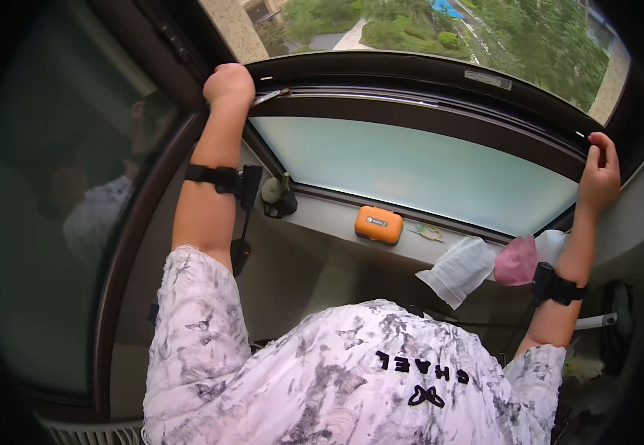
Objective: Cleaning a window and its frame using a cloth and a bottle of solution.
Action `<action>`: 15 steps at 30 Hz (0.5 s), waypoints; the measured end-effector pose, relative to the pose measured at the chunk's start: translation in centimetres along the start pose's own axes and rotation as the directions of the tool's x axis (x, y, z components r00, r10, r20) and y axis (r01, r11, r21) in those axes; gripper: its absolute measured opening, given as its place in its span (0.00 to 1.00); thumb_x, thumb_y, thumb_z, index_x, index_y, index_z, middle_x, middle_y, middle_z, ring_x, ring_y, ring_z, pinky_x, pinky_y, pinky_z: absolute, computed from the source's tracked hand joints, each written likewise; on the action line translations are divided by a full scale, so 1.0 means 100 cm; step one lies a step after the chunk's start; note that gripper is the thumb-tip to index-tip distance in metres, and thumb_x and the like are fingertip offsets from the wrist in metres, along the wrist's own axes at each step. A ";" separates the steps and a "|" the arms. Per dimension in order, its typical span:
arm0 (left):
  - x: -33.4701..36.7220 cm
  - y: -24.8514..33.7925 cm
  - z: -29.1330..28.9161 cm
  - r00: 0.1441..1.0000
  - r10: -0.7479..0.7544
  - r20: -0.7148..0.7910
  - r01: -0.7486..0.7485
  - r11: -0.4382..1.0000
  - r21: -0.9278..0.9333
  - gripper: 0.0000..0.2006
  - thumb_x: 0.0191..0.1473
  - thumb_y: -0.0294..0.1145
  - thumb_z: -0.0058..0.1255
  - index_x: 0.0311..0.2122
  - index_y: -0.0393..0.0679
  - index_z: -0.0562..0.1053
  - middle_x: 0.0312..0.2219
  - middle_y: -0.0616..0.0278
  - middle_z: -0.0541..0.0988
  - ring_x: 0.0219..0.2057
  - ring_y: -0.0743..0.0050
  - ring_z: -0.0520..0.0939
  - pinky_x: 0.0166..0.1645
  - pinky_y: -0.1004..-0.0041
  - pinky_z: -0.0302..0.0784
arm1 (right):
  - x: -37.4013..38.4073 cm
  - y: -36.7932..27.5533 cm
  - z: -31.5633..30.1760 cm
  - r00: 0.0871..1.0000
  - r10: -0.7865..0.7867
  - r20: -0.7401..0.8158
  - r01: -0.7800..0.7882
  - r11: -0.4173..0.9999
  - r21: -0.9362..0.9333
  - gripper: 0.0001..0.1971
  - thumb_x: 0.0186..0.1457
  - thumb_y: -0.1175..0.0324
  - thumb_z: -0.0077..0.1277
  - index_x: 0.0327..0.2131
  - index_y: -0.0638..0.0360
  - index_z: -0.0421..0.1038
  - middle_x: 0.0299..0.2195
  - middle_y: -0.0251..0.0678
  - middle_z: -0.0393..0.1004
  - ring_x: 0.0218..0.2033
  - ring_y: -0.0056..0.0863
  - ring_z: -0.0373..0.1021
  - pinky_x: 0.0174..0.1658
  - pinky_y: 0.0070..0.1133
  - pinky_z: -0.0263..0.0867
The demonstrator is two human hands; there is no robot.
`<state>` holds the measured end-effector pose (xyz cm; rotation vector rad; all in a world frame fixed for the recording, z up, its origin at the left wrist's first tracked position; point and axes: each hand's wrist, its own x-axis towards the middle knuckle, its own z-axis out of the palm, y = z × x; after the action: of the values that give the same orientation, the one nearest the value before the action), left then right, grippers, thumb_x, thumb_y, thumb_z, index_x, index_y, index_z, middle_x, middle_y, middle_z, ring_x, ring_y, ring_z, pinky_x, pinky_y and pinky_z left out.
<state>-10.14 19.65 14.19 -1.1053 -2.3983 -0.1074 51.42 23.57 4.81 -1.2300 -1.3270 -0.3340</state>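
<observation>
My left hand (230, 85) is closed at the upper left corner of the dark window frame (411, 67), its fingertips hidden. Beside it, a thin metal piece with a brownish tip (285, 92) lies along the frame's ledge; its kind is unclear. Far to the right, my right hand (601, 174) is raised at the frame's other end, thumb and forefinger curled close together. Whatever lies between those fingers is too small to make out. Between my arms, a frosted glass pane (411, 167) fills the lower part of the window.
On the sill (314, 222) are an orange case (378, 225), a dark pot with a rounded plant (277, 196), a white cloth (457, 271) and a pink cloth (516, 261). An opened window sash (107, 297) stands at left. Trees (411, 33) show outside.
</observation>
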 end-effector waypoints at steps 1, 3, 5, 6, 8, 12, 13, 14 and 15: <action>-0.001 0.000 -0.009 0.997 0.052 0.061 -0.052 0.999 0.000 0.14 0.56 0.34 0.52 0.45 0.41 0.81 0.47 0.48 0.81 0.48 0.50 0.84 0.49 0.58 0.82 | -0.003 0.001 0.003 0.995 -0.076 -0.058 0.080 0.995 0.059 0.08 0.60 0.73 0.52 0.40 0.51 0.79 0.34 0.22 0.80 0.30 0.12 0.72 0.34 0.14 0.66; -0.004 0.000 -0.024 0.989 0.082 0.124 -0.084 0.996 0.014 0.14 0.54 0.36 0.53 0.43 0.47 0.82 0.46 0.54 0.83 0.49 0.54 0.83 0.49 0.59 0.81 | -0.005 -0.006 0.001 0.995 -0.079 -0.053 0.078 0.997 -0.012 0.06 0.58 0.73 0.52 0.37 0.51 0.79 0.32 0.23 0.79 0.29 0.15 0.73 0.32 0.17 0.66; -0.002 -0.002 -0.030 0.981 0.080 0.179 -0.086 0.996 0.027 0.15 0.52 0.35 0.53 0.43 0.44 0.82 0.46 0.50 0.82 0.49 0.51 0.83 0.49 0.59 0.80 | -0.004 -0.019 0.006 0.974 -0.175 -0.146 0.174 0.985 -0.020 0.05 0.56 0.73 0.52 0.33 0.51 0.78 0.31 0.27 0.77 0.27 0.23 0.73 0.32 0.19 0.67; -0.002 -0.002 -0.032 0.978 0.071 0.196 -0.078 0.997 0.029 0.15 0.51 0.34 0.53 0.44 0.43 0.82 0.46 0.49 0.82 0.49 0.50 0.82 0.50 0.59 0.80 | -0.003 -0.030 0.005 0.944 -0.287 -0.166 0.281 0.958 -0.057 0.05 0.54 0.73 0.51 0.31 0.51 0.77 0.30 0.28 0.76 0.27 0.27 0.73 0.31 0.22 0.67; 0.001 -0.008 -0.029 0.977 0.100 0.186 -0.110 0.993 0.044 0.16 0.50 0.31 0.53 0.44 0.41 0.81 0.46 0.48 0.82 0.49 0.49 0.82 0.51 0.58 0.79 | -0.007 -0.028 0.009 0.961 -0.206 -0.184 0.193 0.977 -0.086 0.06 0.53 0.73 0.50 0.30 0.50 0.76 0.29 0.27 0.75 0.28 0.28 0.74 0.31 0.23 0.67; 0.003 -0.023 -0.024 0.968 0.178 0.178 -0.197 0.976 0.094 0.14 0.50 0.26 0.50 0.41 0.37 0.81 0.43 0.44 0.81 0.47 0.45 0.82 0.49 0.55 0.79 | -0.004 -0.027 0.009 0.916 -0.336 -0.220 0.321 0.942 -0.101 0.05 0.51 0.74 0.50 0.26 0.51 0.75 0.27 0.28 0.74 0.28 0.28 0.74 0.32 0.24 0.68; 0.003 -0.024 -0.021 0.966 0.189 0.179 -0.208 0.974 0.094 0.14 0.50 0.26 0.50 0.41 0.37 0.81 0.43 0.44 0.81 0.47 0.45 0.82 0.49 0.55 0.79 | -0.005 -0.026 0.009 0.923 -0.316 -0.220 0.299 0.948 -0.108 0.05 0.50 0.75 0.50 0.25 0.51 0.75 0.26 0.28 0.74 0.28 0.28 0.73 0.31 0.24 0.68; 0.003 -0.024 -0.019 0.963 0.216 0.164 -0.231 0.970 0.077 0.13 0.49 0.25 0.50 0.40 0.37 0.81 0.43 0.44 0.82 0.46 0.44 0.82 0.49 0.56 0.79 | -0.006 -0.025 0.009 0.925 -0.312 -0.218 0.293 0.949 -0.116 0.05 0.50 0.75 0.50 0.25 0.51 0.75 0.26 0.28 0.74 0.28 0.28 0.73 0.31 0.24 0.68; 0.002 -0.024 -0.019 0.959 0.240 0.147 -0.251 0.966 0.062 0.13 0.49 0.24 0.50 0.40 0.36 0.81 0.42 0.44 0.82 0.45 0.44 0.82 0.50 0.56 0.78 | -0.006 -0.023 0.009 0.922 -0.320 -0.217 0.296 0.945 -0.138 0.05 0.50 0.75 0.50 0.25 0.51 0.74 0.26 0.28 0.73 0.28 0.27 0.73 0.31 0.24 0.68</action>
<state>-11.22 17.71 16.22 -1.4032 -2.3375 0.1532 48.96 23.09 5.20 -1.0254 -1.3053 -0.7603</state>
